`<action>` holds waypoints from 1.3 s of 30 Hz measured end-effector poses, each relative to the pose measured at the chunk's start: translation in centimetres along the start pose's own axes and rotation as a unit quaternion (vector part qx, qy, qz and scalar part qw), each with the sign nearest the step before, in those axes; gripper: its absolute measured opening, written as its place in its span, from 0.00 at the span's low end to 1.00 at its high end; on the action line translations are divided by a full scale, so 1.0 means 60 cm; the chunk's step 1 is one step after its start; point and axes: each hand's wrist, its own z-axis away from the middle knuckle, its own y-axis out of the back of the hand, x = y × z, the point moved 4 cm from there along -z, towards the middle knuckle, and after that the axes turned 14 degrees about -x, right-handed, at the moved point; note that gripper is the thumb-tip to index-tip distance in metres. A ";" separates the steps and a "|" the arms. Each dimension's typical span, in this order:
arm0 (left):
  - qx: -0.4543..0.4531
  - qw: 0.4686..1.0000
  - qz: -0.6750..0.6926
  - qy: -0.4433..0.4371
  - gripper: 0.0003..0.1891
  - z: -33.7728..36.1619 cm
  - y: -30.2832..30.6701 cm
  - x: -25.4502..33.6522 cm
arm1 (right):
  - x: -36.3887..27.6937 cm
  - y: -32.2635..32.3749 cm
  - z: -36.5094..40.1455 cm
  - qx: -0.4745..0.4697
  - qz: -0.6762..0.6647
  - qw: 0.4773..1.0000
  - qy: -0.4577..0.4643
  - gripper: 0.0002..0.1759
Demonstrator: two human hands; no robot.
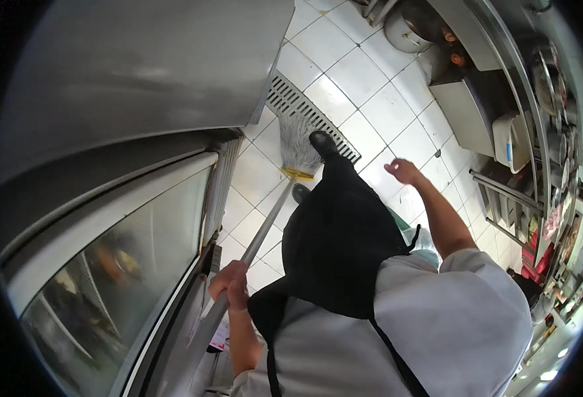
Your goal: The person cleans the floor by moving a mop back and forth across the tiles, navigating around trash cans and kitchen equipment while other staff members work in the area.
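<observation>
My left hand (230,286) is wrapped round the grey pole of a mop (270,221), which slants forward along my left side. At its far end, a yellow clamp (298,174) holds grey-white strands (296,140) spread on the floor. The strands lie partly over a slotted drain grate (291,99), beside my black shoe (323,142). My right hand (404,171) hangs in the air to the right of my black apron, fingers loosely bent and apart, with nothing in it.
To the left stand a steel cabinet (146,73) and a fogged glass door (126,264). White tiles (357,76) cover the floor. On the right are steel shelving (513,198), a white bin (511,142) and a large pot (407,33).
</observation>
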 end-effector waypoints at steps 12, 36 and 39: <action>0.020 0.989 0.116 -0.094 0.20 -0.004 0.021 0.041 | -0.077 0.111 0.106 0.133 -0.074 0.985 0.079 0.28; -0.550 0.771 0.292 -0.131 0.17 -0.376 -0.571 0.602 | 0.239 -0.462 0.320 0.175 -0.425 0.883 -0.096 0.25; -0.625 0.716 0.300 -0.084 0.16 -0.365 -0.705 0.628 | 0.241 -0.479 0.303 0.171 -0.443 0.876 -0.089 0.26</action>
